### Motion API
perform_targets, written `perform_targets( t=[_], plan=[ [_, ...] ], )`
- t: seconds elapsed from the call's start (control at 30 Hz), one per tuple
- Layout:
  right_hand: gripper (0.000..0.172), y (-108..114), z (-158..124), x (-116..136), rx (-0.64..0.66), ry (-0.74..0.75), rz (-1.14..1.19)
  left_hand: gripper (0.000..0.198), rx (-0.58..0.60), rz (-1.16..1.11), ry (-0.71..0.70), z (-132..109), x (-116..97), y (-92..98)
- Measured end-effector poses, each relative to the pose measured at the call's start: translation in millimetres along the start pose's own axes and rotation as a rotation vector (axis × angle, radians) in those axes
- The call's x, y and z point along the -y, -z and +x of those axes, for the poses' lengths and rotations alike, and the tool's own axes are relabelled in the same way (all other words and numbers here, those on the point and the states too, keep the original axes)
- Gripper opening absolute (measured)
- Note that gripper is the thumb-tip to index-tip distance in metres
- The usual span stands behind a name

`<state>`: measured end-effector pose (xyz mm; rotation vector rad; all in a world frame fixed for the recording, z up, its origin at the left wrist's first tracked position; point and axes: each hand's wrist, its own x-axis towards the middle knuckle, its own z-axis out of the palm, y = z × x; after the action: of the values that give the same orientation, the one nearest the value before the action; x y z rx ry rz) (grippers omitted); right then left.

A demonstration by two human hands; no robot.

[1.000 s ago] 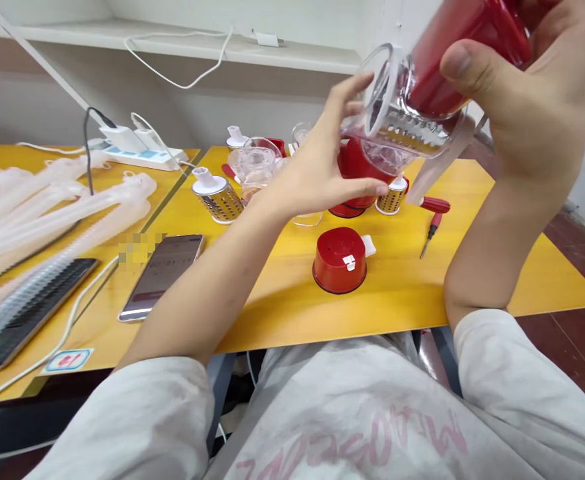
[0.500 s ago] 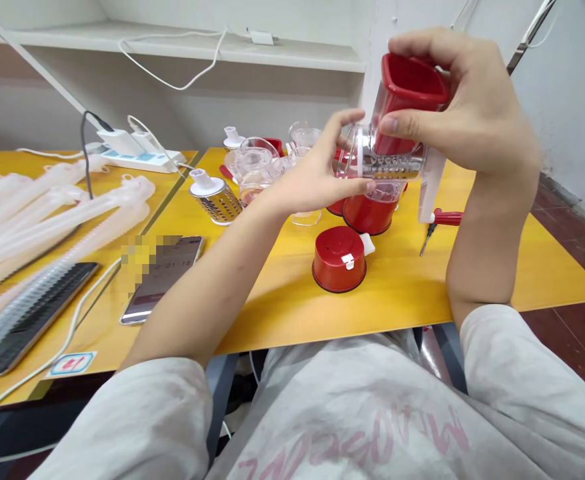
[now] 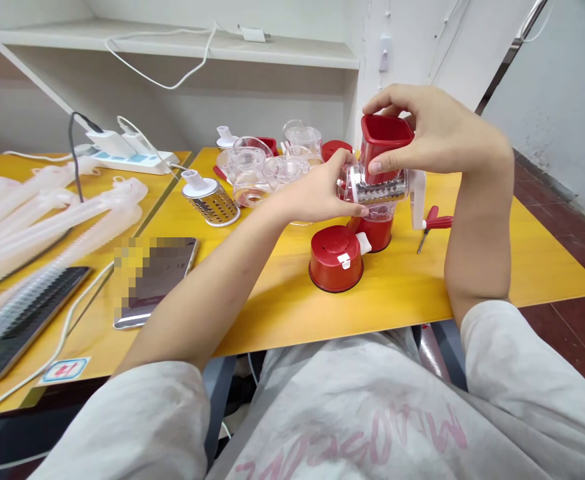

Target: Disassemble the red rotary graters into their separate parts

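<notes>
While held aloft | rotary grater [image 3: 375,187] | left hand [image 3: 317,193], right hand [image 3: 429,127] | both clamped on it

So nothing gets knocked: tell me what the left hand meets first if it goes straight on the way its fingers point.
The left hand would meet the clear plastic housing around the metal grater drum first; its fingers already touch that housing. Depth is unclear; the lowest fingertip may pass beneath it.

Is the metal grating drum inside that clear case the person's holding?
Yes, in: the metal drum shows through the clear case, held between the left hand and right hand.
</notes>
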<state>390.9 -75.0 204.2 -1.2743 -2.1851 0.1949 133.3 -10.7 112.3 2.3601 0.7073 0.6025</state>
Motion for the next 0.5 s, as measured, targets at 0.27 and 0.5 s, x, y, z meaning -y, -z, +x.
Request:
perform_targets(
  t=[0.27, 0.5],
  plan=[
    [0.061, 1, -2, -6, 0.027, 0.035, 0.000, 0.088, 0.036, 0.099, 0.028, -1, 0, 4.9],
    [0.066, -1, 5, 19, -0.312, 0.091, 0.265, 0.087, 0.056, 0.076, 0.036, -1, 1, 6.6]
  ],
)
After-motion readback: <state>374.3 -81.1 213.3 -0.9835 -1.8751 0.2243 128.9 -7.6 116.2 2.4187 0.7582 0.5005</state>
